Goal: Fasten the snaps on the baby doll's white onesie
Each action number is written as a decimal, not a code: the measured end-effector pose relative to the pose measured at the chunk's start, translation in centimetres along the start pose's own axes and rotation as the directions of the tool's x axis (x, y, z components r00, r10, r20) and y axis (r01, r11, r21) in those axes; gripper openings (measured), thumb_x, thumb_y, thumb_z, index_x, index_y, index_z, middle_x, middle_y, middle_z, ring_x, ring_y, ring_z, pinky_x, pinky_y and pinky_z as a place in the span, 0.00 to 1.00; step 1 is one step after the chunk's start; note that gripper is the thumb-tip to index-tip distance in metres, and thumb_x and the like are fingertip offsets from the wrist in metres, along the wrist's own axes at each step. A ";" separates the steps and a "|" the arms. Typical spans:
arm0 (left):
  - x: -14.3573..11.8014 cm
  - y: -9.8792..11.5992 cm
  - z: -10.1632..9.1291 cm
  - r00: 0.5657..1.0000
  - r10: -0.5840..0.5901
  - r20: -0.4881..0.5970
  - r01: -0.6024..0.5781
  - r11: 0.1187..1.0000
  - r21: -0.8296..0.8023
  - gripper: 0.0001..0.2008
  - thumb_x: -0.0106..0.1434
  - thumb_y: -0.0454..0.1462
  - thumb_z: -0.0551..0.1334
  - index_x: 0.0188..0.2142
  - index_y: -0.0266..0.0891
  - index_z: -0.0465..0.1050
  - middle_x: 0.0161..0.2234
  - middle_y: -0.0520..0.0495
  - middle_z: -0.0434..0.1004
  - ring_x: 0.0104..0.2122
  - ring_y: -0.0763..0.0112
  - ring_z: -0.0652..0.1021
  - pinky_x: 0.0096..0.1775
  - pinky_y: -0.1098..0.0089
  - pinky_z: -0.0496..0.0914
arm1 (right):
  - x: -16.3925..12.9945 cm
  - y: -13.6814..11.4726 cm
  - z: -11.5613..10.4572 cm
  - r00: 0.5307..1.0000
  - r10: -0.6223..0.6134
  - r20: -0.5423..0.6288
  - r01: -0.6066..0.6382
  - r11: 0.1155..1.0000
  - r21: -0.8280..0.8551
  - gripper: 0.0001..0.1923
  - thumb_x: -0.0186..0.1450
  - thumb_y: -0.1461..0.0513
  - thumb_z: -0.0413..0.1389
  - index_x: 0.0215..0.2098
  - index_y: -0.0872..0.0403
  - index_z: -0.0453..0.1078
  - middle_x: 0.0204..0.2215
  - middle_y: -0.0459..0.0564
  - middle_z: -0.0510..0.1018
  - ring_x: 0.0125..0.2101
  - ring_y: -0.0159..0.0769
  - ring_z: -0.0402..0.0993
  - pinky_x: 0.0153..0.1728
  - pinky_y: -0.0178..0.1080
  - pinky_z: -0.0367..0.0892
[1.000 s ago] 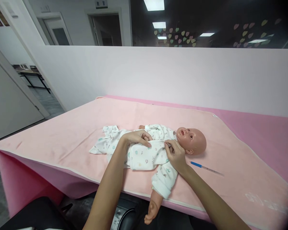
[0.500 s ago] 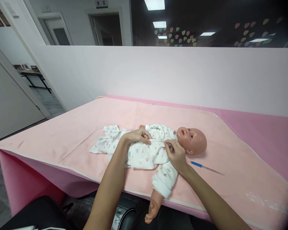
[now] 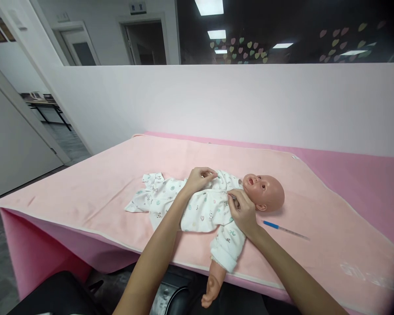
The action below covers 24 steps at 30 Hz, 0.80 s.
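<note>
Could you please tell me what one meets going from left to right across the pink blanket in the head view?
Loose end of the printed baby suit → left hand → right hand → doll's head → blue-tipped thermometer.

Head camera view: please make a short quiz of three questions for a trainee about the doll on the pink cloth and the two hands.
1. True or false: the bald plastic baby doll lies face up on the pale pink blanket.
2. Which hand pinches the white printed baby garment near the doll's neck? A) left hand B) right hand C) neither
3. Fill in: the thin stick with a blue end lies on the blanket beside the doll's ____.

Key
1. True.
2. B: the right hand pinches the cloth at the collar, while the left hand rests on the garment's far side.
3. Head.
</note>
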State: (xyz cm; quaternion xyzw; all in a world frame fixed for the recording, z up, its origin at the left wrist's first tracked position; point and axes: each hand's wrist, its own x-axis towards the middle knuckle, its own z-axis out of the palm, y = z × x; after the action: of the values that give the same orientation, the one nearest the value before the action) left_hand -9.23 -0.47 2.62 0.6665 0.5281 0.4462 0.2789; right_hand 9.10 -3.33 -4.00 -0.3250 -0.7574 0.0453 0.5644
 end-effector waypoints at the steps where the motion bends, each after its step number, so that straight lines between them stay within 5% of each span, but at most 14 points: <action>1: 0.0 0.2 0.6 0.999 0.039 0.016 -0.039 0.999 0.002 0.16 0.53 0.44 0.63 0.33 0.33 0.75 0.24 0.47 0.72 0.24 0.77 0.68 0.25 0.77 0.61 | 0.0 0.0 0.0 1.000 0.005 -0.005 -0.005 1.000 0.003 0.08 0.62 0.66 0.48 0.37 0.53 0.67 0.32 0.49 0.74 0.30 0.31 0.70 0.31 0.34 0.67; 7: -0.5 0.8 2.8 0.933 0.178 0.313 -0.173 0.984 -0.045 0.14 0.55 0.43 0.61 0.36 0.34 0.76 0.31 0.45 0.76 0.25 0.77 0.70 0.27 0.76 0.62 | 0.0 0.2 0.2 0.999 0.020 -0.046 -0.019 1.000 0.024 0.09 0.61 0.67 0.49 0.37 0.52 0.69 0.37 0.50 0.73 0.35 0.33 0.71 0.33 0.35 0.69; 24: -0.3 0.6 2.9 0.926 0.155 0.343 -0.225 0.958 0.175 0.13 0.55 0.44 0.61 0.36 0.39 0.77 0.28 0.50 0.72 0.25 0.77 0.66 0.29 0.75 0.59 | 0.0 -0.1 0.1 0.992 0.068 -0.107 -0.069 0.998 -0.003 0.12 0.64 0.66 0.46 0.42 0.53 0.67 0.37 0.51 0.73 0.38 0.34 0.70 0.38 0.37 0.69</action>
State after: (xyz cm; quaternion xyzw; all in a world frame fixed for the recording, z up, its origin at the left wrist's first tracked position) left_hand -6.38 -0.67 1.72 0.8052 0.4516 0.2961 0.2450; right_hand 8.97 -3.38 -4.02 -0.3547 -0.7148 0.0444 0.6011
